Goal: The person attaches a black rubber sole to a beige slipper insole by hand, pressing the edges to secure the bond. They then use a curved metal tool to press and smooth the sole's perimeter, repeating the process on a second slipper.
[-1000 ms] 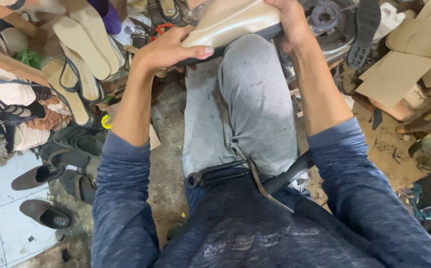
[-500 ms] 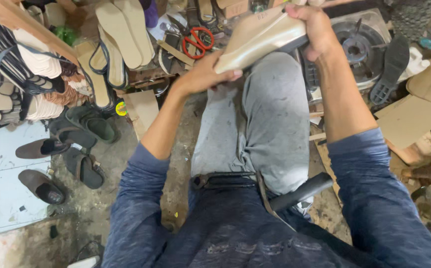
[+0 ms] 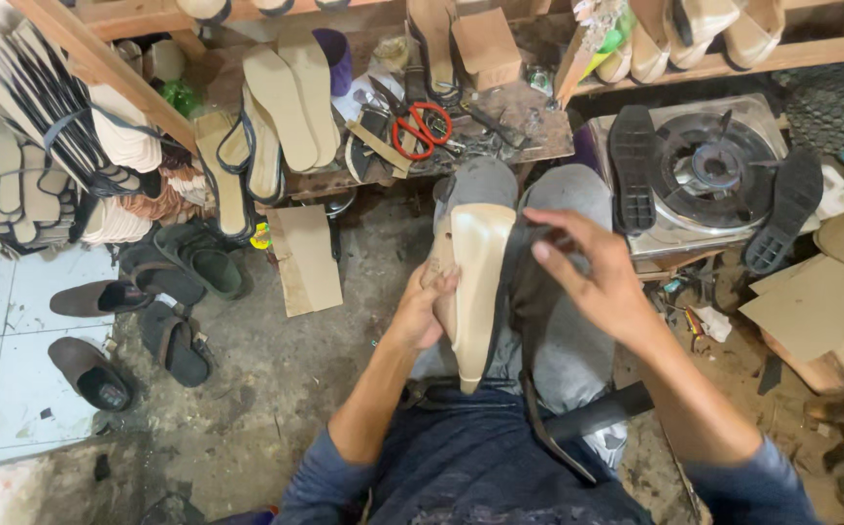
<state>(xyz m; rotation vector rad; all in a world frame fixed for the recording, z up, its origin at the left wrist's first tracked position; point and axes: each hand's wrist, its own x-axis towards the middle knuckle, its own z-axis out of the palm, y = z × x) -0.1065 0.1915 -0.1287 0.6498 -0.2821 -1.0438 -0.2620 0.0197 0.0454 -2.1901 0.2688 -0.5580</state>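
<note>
Resting lengthwise on the lap: tan insole [image 3: 478, 292], left hand [image 3: 422, 309] gripping its edge (right hand [image 3: 592, 277] pinching the dark strap [image 3: 529, 301] beside).

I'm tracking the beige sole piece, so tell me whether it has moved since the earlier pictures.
Yes. The beige sole has come back from the workbench edge toward the body, now standing lengthwise on the lap, between the left hand and right hand.

One small brown cardboard box [image 3: 485, 46], roughly cubic and unprinted on its visible faces, stood on the cluttered wooden workbench [image 3: 529, 131] just right of the red-handled scissors [image 3: 420, 128]. No label, sign or screen could be made out anywhere in the head view.
</note>
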